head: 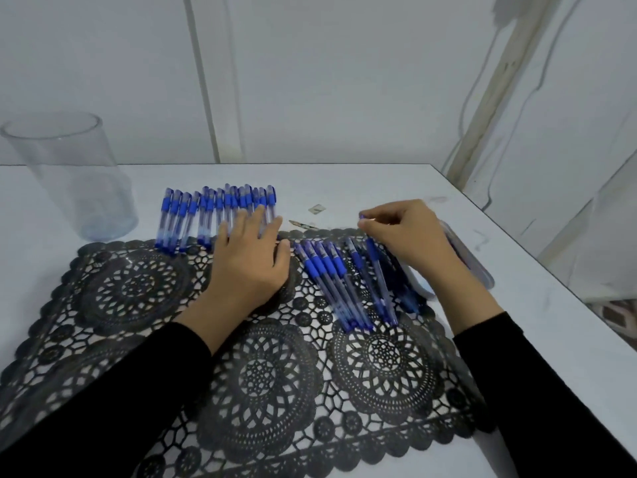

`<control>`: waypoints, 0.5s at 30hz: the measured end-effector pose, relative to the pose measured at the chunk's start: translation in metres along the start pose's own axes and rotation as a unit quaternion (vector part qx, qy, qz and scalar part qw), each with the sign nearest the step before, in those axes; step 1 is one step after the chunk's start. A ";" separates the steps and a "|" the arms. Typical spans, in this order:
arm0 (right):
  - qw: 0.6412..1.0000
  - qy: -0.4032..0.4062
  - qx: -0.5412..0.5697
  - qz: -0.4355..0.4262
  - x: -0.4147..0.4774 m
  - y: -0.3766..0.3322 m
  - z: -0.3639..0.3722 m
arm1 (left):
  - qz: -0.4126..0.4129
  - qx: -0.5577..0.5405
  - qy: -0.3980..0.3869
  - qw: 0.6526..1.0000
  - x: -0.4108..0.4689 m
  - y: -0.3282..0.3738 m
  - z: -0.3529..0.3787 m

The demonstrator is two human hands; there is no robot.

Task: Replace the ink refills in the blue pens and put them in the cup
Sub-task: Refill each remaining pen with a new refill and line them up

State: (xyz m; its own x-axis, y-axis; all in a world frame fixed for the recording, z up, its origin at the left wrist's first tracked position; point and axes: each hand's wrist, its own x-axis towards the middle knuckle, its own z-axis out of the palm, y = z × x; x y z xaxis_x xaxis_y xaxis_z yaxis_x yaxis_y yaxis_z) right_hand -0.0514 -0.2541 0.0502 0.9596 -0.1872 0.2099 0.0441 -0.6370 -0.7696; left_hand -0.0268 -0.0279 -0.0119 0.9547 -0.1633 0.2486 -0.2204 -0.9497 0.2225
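Note:
A row of several blue pens (193,215) lies side by side at the back of the white table. My left hand (250,257) rests flat on the right end of that row, fingers straight. A second bunch of several blue pens (332,281) lies slanted on the black lace mat (262,374). My right hand (403,236) pinches the top end of one blue pen (379,270) from this bunch, which slopes down toward me. The clear cup (72,177) stands at the far left with nothing visible inside it.
A clear flat plastic case (472,257) lies under my right wrist near the table's right edge. Small scraps (317,209) lie on the table behind the mat. A wall rises right behind the table, and the table's edge runs diagonally on the right.

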 end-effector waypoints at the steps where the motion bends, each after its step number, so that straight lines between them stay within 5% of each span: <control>1: 1.000 -0.010 -0.011 -0.001 0.001 0.001 0.004 | -0.007 -0.002 0.002 1.000 0.000 -0.002 0.001; 15: 0.986 -0.060 -0.146 -0.056 0.004 0.008 0.043 | -0.036 -0.015 -0.051 0.998 -0.001 -0.002 -0.002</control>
State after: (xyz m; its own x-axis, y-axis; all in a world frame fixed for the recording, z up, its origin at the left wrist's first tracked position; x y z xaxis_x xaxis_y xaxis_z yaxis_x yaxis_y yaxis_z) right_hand -0.0353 -0.2280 0.0186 0.9801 -0.0254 0.1969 0.0860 -0.8397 -0.5362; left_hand -0.0280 -0.0257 -0.0106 0.9835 -0.1218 0.1341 -0.1540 -0.9518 0.2653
